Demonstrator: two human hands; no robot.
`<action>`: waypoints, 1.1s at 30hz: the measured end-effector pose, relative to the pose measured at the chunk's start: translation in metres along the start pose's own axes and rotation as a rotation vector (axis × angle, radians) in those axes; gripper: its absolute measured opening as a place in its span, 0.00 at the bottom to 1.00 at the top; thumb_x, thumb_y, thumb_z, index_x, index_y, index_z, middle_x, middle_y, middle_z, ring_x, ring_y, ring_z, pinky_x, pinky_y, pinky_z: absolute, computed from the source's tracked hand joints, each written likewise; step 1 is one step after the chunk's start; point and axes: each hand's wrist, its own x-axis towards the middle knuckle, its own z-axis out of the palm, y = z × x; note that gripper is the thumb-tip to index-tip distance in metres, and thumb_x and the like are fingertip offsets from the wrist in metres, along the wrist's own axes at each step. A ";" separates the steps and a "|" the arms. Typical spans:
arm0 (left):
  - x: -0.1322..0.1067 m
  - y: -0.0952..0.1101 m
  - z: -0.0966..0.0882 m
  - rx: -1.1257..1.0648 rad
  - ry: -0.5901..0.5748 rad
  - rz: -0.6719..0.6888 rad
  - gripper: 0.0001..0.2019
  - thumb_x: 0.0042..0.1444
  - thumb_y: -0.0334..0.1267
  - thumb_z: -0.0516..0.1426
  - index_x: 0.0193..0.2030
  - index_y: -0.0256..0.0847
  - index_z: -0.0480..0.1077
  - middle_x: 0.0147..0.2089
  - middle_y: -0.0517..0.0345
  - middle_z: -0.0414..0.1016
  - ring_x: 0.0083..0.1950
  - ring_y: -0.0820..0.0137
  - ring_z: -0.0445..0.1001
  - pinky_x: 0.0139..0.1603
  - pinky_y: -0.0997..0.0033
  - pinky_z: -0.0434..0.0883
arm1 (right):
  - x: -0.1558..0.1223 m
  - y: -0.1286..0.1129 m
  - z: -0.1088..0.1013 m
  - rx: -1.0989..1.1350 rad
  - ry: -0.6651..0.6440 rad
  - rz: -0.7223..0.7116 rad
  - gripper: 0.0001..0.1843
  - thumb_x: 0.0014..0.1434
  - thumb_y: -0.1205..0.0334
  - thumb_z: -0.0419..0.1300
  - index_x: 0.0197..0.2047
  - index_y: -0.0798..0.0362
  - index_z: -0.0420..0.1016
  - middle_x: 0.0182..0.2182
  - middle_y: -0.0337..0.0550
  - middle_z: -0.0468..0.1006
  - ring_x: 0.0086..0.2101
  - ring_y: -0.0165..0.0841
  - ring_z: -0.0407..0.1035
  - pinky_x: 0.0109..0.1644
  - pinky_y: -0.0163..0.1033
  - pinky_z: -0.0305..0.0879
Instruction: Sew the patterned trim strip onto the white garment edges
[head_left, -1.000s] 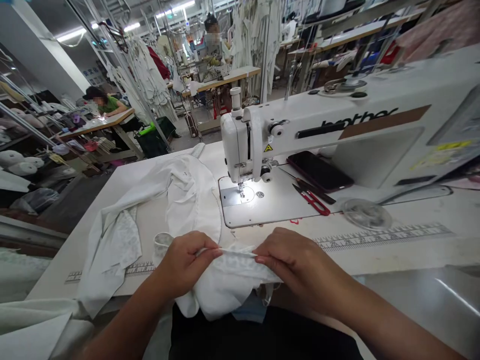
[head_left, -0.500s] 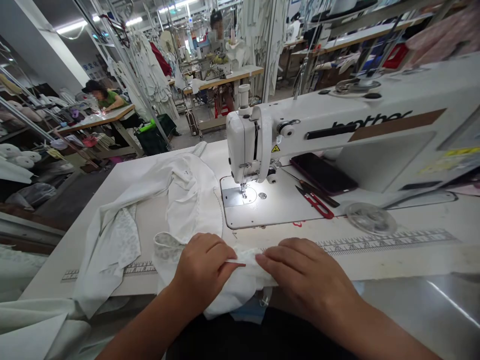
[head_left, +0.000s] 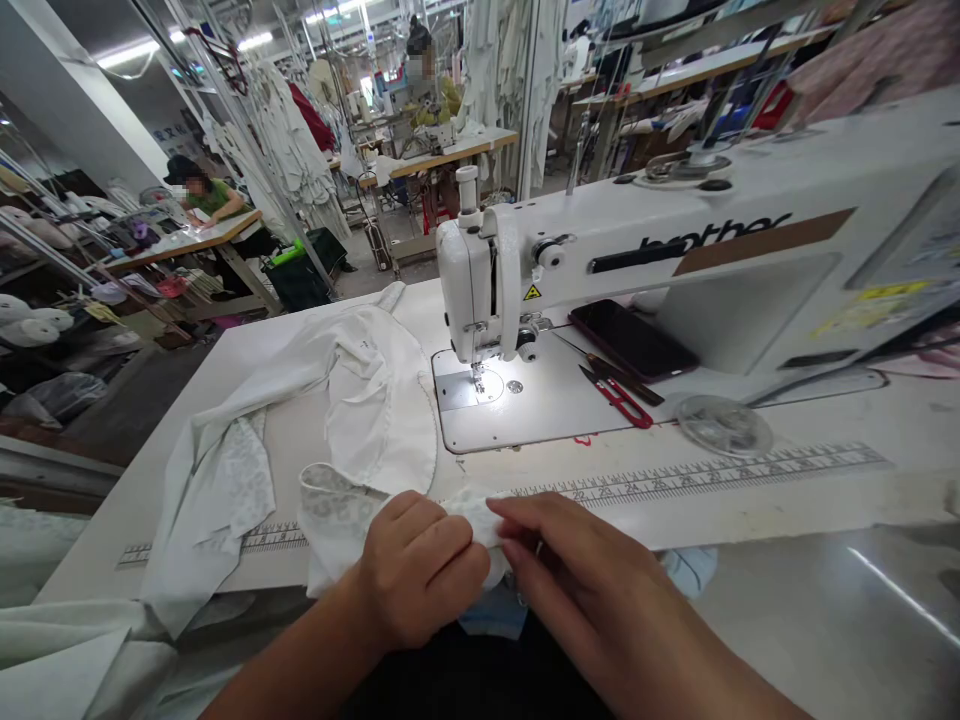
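Note:
White fabric (head_left: 386, 400) lies spread over the left of the sewing table, and one end of it runs to the front edge under my hands. My left hand (head_left: 424, 570) is closed in a fist around that end. From the right, my right hand (head_left: 570, 560) pinches the same cloth between thumb and fingers, close beside the left. The bit between the fingertips is mostly hidden. Beyond the hands stands a white sewing machine (head_left: 480, 280), its lamp lighting the needle plate (head_left: 495, 420); no cloth is under the needle.
Red-handled thread snips (head_left: 626, 400), a dark slim tool, a phone (head_left: 634, 338) and a clear round disc (head_left: 724, 425) lie right of the needle plate. A printed ruler (head_left: 675, 475) runs along the front edge. Two people sit at other tables behind.
My left hand has curled from a thumb pinch into a fist. My right hand has moved left and turned, its thumb now under the cloth. The view has shifted slightly.

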 end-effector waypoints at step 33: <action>-0.005 -0.004 0.007 -0.018 0.059 0.010 0.11 0.54 0.21 0.52 0.25 0.39 0.65 0.22 0.61 0.67 0.25 0.71 0.63 0.25 0.70 0.57 | 0.000 0.023 0.023 0.443 -0.028 0.369 0.10 0.63 0.62 0.54 0.48 0.44 0.67 0.36 0.35 0.76 0.34 0.29 0.74 0.36 0.33 0.71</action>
